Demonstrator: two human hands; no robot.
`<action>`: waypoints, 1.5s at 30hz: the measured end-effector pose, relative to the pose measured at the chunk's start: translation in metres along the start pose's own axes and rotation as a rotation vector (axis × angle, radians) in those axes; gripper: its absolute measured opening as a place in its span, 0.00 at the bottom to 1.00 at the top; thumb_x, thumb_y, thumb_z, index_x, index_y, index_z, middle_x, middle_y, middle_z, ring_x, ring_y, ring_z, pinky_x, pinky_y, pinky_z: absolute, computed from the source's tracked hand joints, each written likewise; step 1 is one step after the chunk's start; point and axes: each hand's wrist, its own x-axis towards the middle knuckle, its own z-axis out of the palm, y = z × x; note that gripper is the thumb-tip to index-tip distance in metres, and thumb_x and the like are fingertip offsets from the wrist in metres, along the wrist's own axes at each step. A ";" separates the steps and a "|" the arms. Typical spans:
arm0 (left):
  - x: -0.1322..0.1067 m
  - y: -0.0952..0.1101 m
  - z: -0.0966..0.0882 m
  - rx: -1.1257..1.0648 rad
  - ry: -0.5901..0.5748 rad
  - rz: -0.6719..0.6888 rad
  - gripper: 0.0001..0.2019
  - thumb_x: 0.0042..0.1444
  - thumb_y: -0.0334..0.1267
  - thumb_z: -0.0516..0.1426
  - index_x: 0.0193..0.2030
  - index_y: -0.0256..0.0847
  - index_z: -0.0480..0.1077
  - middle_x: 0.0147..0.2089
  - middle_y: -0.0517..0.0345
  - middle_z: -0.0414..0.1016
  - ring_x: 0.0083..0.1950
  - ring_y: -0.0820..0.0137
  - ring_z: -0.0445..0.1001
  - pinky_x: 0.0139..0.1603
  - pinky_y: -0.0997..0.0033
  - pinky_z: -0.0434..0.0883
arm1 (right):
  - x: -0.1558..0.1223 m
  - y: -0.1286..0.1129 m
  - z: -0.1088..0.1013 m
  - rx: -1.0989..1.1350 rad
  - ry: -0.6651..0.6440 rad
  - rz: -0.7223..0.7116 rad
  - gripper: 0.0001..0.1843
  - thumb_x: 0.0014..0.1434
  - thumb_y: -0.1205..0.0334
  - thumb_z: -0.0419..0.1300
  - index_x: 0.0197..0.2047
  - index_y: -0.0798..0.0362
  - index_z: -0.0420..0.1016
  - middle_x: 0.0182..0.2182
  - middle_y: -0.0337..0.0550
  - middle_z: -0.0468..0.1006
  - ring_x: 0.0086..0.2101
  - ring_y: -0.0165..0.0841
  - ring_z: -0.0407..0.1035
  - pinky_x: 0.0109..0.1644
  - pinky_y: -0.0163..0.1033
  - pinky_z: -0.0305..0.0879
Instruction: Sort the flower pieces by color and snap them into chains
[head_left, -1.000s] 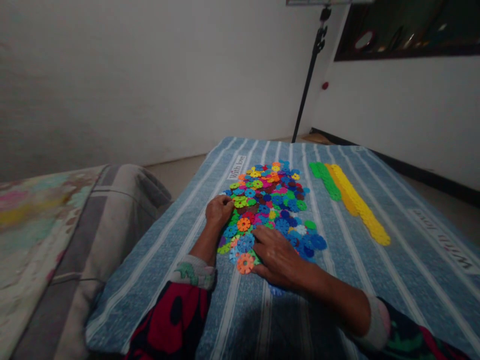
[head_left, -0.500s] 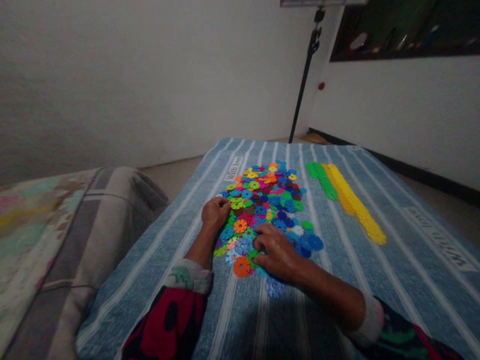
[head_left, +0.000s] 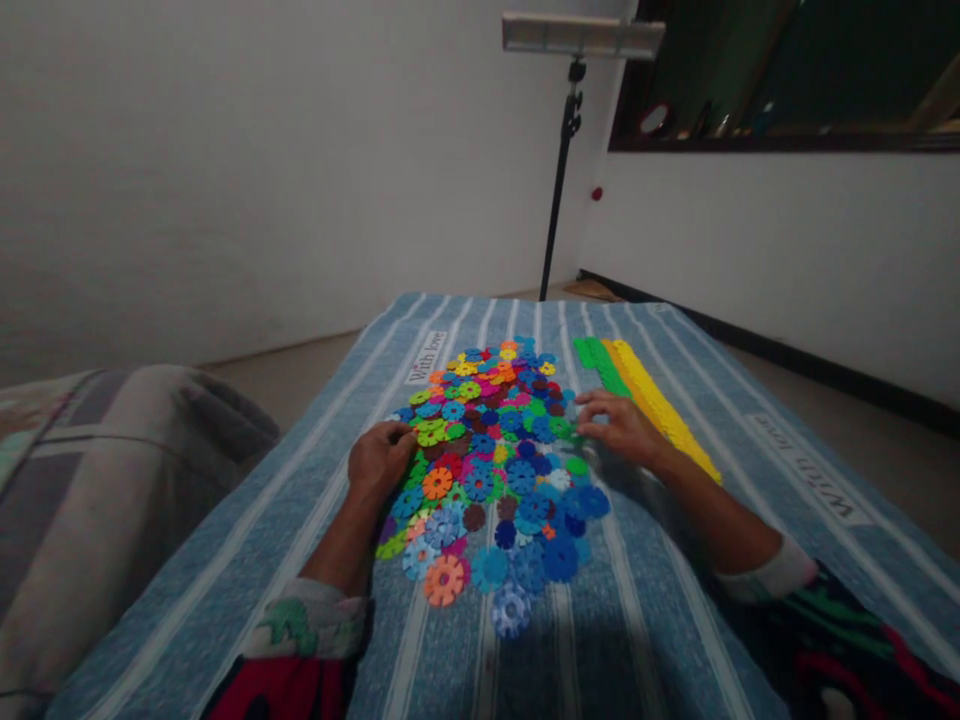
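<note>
A heap of small multicoloured plastic snowflake discs (head_left: pixel 495 450) lies on a blue striped cloth (head_left: pixel 675 600). My left hand (head_left: pixel 381 458) rests curled at the heap's left edge, its fingertips on green discs. My right hand (head_left: pixel 619 425) is at the heap's right edge, fingers pinched together on a green disc (head_left: pixel 576 436). Just beyond that hand run a green row of joined discs (head_left: pixel 600 363) and a longer yellow row (head_left: pixel 656 405). Orange (head_left: pixel 444 580) and blue (head_left: pixel 511 608) discs lie loose at the near edge.
A grey folded blanket or cushion (head_left: pixel 97 500) sits to the left of the cloth. A black light stand (head_left: pixel 561 170) rises by the far wall, beside a dark window (head_left: pixel 787 70). Bare floor runs past the cloth's right edge.
My right hand left the near side of the heap and moved up and right toward the green row, pinching a green disc. The camera tilted; my left hand stayed.
</note>
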 end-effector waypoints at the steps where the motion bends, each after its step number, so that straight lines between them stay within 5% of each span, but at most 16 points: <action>1: 0.000 0.000 0.000 0.002 0.000 -0.002 0.17 0.49 0.47 0.53 0.36 0.42 0.79 0.37 0.55 0.82 0.39 0.61 0.78 0.38 0.68 0.70 | 0.006 0.016 -0.017 -0.075 0.046 0.031 0.06 0.49 0.65 0.66 0.23 0.51 0.75 0.44 0.46 0.79 0.49 0.40 0.73 0.58 0.47 0.64; 5: 0.002 -0.003 0.000 0.006 0.009 0.004 0.16 0.49 0.46 0.53 0.36 0.42 0.79 0.37 0.54 0.82 0.40 0.60 0.78 0.39 0.68 0.70 | 0.019 0.062 -0.070 -0.254 0.098 0.134 0.06 0.47 0.68 0.65 0.21 0.52 0.75 0.39 0.46 0.80 0.46 0.41 0.74 0.57 0.47 0.65; 8: 0.003 -0.004 0.000 0.003 0.022 0.016 0.16 0.49 0.46 0.53 0.35 0.43 0.79 0.37 0.55 0.83 0.40 0.60 0.78 0.39 0.68 0.71 | 0.023 0.079 -0.086 -0.318 0.051 0.171 0.04 0.47 0.67 0.64 0.22 0.53 0.76 0.38 0.46 0.81 0.43 0.39 0.74 0.54 0.44 0.66; 14: 0.001 -0.005 0.000 0.009 0.030 0.003 0.16 0.49 0.47 0.53 0.35 0.44 0.79 0.39 0.56 0.83 0.40 0.62 0.78 0.39 0.70 0.71 | 0.032 0.091 -0.079 -0.399 -0.065 0.160 0.05 0.48 0.69 0.63 0.22 0.54 0.76 0.32 0.45 0.80 0.40 0.37 0.74 0.48 0.39 0.68; 29: 0.001 -0.005 0.000 -0.004 0.017 -0.002 0.17 0.48 0.47 0.53 0.36 0.42 0.79 0.38 0.55 0.83 0.39 0.61 0.78 0.39 0.69 0.71 | 0.043 0.109 -0.071 -0.665 -0.082 0.258 0.04 0.49 0.68 0.64 0.25 0.54 0.81 0.27 0.43 0.80 0.33 0.33 0.72 0.36 0.32 0.61; 39: 0.000 -0.002 -0.001 -0.019 0.012 -0.010 0.15 0.49 0.46 0.54 0.36 0.43 0.79 0.37 0.55 0.82 0.39 0.62 0.78 0.38 0.69 0.71 | 0.028 0.084 -0.064 -0.729 -0.058 0.183 0.07 0.55 0.65 0.63 0.35 0.52 0.83 0.40 0.47 0.81 0.44 0.38 0.73 0.47 0.36 0.65; 45: -0.004 0.000 0.000 -0.026 0.006 0.015 0.15 0.50 0.45 0.53 0.35 0.42 0.79 0.36 0.54 0.82 0.40 0.62 0.77 0.39 0.69 0.70 | 0.006 0.036 -0.024 -0.523 -0.156 -0.047 0.06 0.58 0.63 0.61 0.35 0.53 0.80 0.38 0.48 0.79 0.42 0.39 0.72 0.49 0.42 0.66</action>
